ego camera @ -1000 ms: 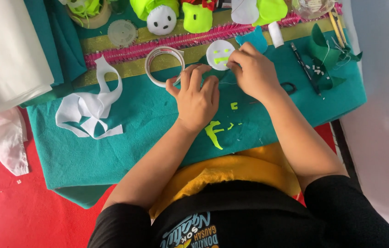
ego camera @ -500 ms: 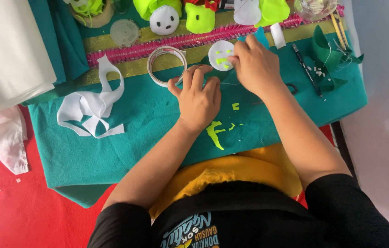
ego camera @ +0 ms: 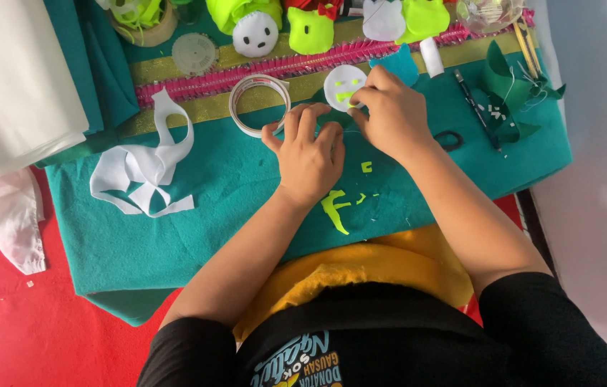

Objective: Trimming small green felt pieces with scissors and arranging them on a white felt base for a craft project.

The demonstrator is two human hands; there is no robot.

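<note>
**A:** Both hands are over the teal felt sheet [ego camera: 174, 236] now. The right hand [ego camera: 389, 115] is curled, its fingertips pinched on the edge of a white felt disc [ego camera: 341, 86] that carries small lime-green bits.

**B:** And that disc sits at the far edge of the teal felt, right against the gold band with the pink trim [ego camera: 196, 82]. The left?

**A:** The left hand [ego camera: 307, 154] rests knuckles-up just beside the right, fingers bent down onto the felt (whether anything is under them, I cannot tell).

**B:** A roll of tape [ego camera: 258, 104] lies just left of its fingertips. Lime-green offcuts [ego camera: 335, 209] sit near the wrist.

**A:** Further left, white felt scraps [ego camera: 139, 172]. Scissor handles [ego camera: 450, 140] peek out beside the right wrist.
</note>
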